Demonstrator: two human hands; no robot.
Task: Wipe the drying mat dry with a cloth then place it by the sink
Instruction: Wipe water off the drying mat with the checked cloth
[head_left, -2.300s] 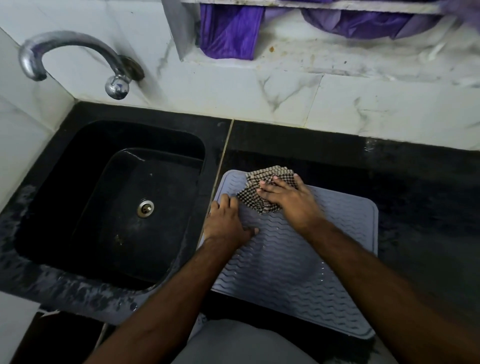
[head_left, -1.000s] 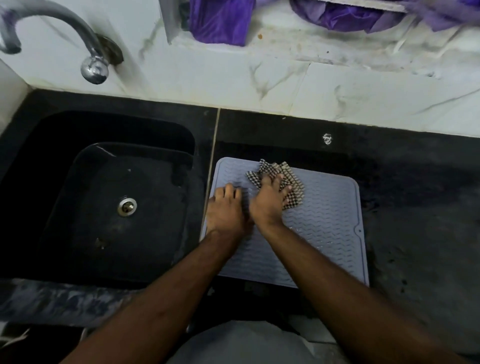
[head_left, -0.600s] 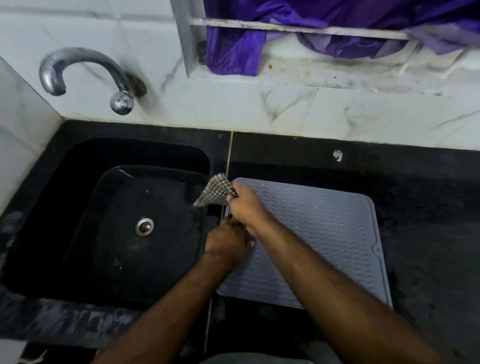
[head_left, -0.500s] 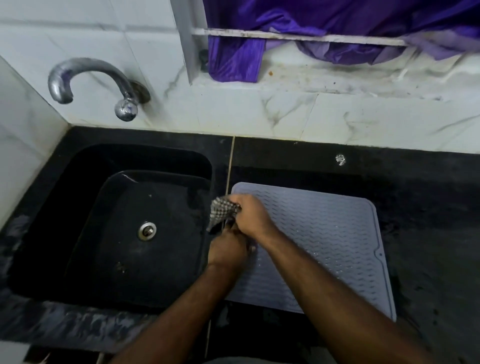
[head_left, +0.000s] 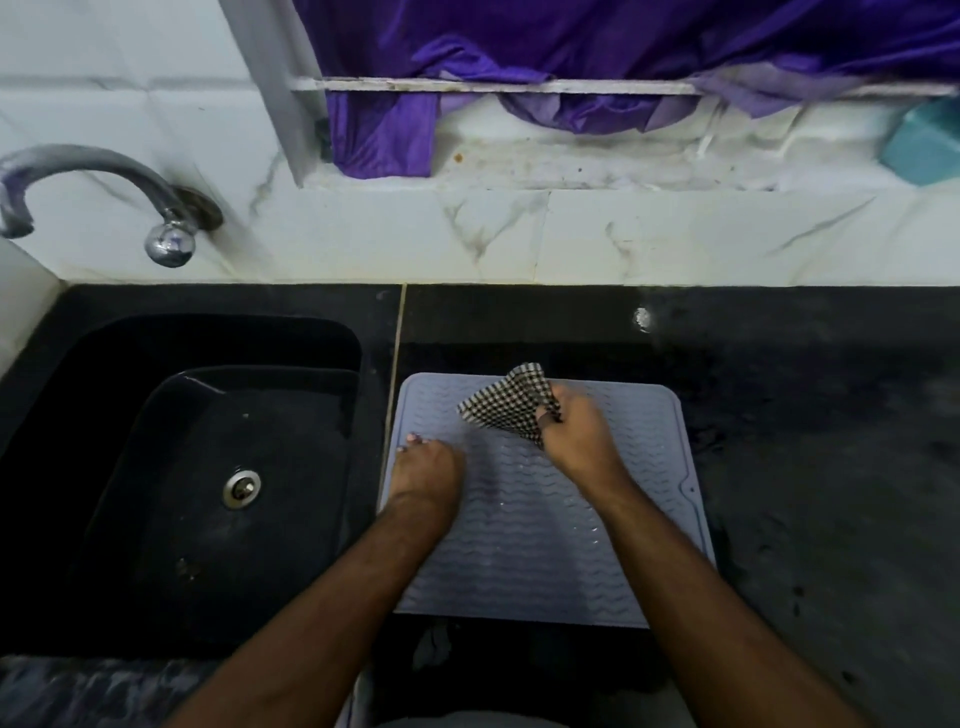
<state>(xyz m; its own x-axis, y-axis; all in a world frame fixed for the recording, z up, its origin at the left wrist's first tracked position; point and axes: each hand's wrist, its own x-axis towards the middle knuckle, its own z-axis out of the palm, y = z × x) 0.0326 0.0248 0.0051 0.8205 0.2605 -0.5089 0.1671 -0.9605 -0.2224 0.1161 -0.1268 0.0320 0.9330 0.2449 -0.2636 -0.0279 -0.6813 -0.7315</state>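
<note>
A grey ribbed drying mat (head_left: 540, 525) lies flat on the black counter, just right of the sink (head_left: 218, 467). Small water drops still glint on its middle. My right hand (head_left: 576, 436) grips a bunched black-and-white checked cloth (head_left: 506, 408) over the mat's far part; the cloth hangs from my fingers toward the left. My left hand (head_left: 423, 470) rests flat on the mat's left edge, fingers pointing away from me.
A curved chrome tap (head_left: 166, 241) juts from the white tiled wall above the sink, whose drain (head_left: 241, 487) sits mid-basin. Purple fabric (head_left: 519, 62) hangs over the ledge behind. A teal object (head_left: 927, 140) sits at the far right. Black counter (head_left: 831, 467) stretches right.
My right hand brought the cloth back from over the sink's edge to the mat's far part. My left hand stayed at the mat's left edge.
</note>
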